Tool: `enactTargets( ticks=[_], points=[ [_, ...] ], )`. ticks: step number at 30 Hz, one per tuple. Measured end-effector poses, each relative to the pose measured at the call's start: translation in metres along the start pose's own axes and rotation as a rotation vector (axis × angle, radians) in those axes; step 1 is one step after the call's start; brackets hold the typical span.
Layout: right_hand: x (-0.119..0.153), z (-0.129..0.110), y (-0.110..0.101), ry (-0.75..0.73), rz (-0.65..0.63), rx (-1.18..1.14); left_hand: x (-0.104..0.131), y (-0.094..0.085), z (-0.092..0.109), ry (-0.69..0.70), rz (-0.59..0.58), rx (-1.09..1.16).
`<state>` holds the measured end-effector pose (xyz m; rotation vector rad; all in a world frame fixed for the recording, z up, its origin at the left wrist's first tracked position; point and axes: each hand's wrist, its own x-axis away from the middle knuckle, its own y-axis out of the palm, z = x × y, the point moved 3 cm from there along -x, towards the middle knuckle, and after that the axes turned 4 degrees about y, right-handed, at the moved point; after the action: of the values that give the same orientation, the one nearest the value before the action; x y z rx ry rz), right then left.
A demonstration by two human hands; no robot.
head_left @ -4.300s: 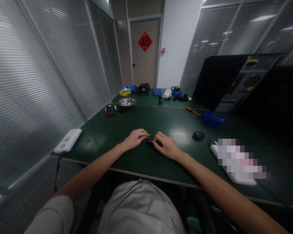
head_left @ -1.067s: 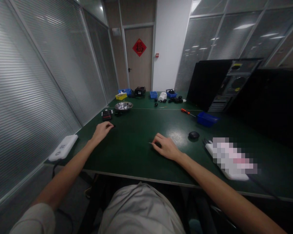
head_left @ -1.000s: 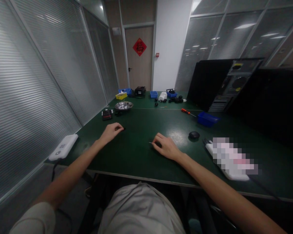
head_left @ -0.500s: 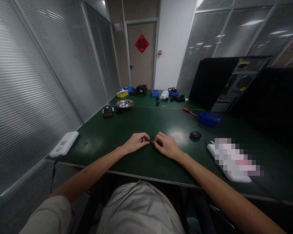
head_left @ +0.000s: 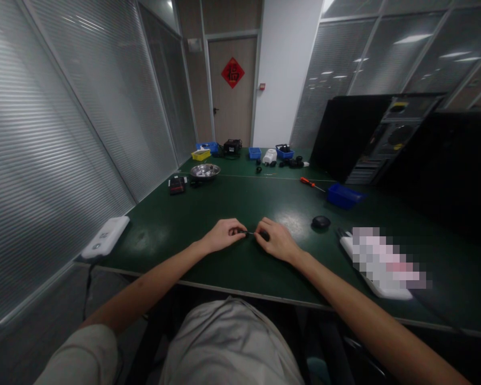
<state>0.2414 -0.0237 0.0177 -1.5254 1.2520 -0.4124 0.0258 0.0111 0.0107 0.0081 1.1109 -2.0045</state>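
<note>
My left hand (head_left: 223, 235) is closed in a pinch on a small dark piece (head_left: 244, 232) just above the green table (head_left: 160, 230). Facing it, my right hand (head_left: 277, 240) also pinches, with a dark rounded part (head_left: 265, 236) showing under its fingers. A thin, shiny strip (head_left: 250, 233) spans the short gap between the fingertips of both hands. Whether it is one piece or two joined pieces cannot be made out. Right of my right hand lies a black computer mouse (head_left: 321, 222), apart from it.
A blue bin (head_left: 344, 196) and an orange-handled screwdriver (head_left: 312, 185) lie at right, near a black computer case (head_left: 356, 139). A metal bowl (head_left: 205, 171) of small parts is at back left. White flat devices (head_left: 106, 237) rest at both sides; the right one is partly blurred out.
My right hand has shifted slightly to the right, so the gap between my fingertips is a little wider and more of the thin strip shows. My left hand stays nearly still.
</note>
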Motion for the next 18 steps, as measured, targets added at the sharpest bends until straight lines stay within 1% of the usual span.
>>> enactTargets(
  ticks=[6,13,15,18],
  points=[
    [0.0005,-0.0008,0.0009,-0.033,-0.011,-0.011,0.0007,0.0000,-0.0024,-0.008,0.018,0.030],
    [0.0002,-0.0011,0.0008,-0.070,0.009,-0.088,0.0003,0.0007,-0.0089,-0.121,0.067,0.151],
    [0.0002,-0.0024,0.0006,-0.075,-0.006,-0.075,-0.0002,0.0009,-0.0074,-0.109,0.061,0.137],
    [0.0001,-0.0065,0.0010,-0.094,-0.032,-0.026,-0.0011,0.0015,-0.0025,-0.038,0.035,0.085]
  ],
)
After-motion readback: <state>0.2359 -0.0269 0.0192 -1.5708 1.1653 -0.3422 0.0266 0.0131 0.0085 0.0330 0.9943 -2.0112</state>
